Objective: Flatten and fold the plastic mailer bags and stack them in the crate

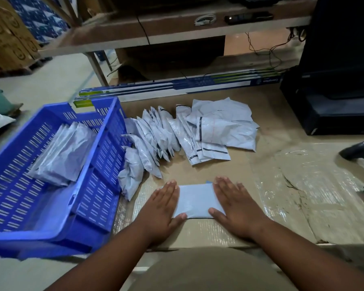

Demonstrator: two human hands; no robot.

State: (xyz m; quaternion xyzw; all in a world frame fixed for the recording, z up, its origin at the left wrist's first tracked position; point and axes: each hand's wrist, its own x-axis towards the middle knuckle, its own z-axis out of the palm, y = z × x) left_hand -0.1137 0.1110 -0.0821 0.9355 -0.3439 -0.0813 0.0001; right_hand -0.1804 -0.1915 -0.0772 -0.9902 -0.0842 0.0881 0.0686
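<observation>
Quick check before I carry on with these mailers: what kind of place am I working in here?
Probably a warehouse or packing station. A blue slotted crate holds folded bags, a pile of grey mailer bags lies on a cardboard-covered worktop, and stacked cartons stand on the floor at far left.

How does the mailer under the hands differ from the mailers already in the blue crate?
The mailer under the hands lies flat on the table, pressed by the open left hand and right hand; the mailers in the crate rest untouched, tilted against one another. It is single and smooth; they are several and wrinkled. Both are pale grey plastic.
</observation>
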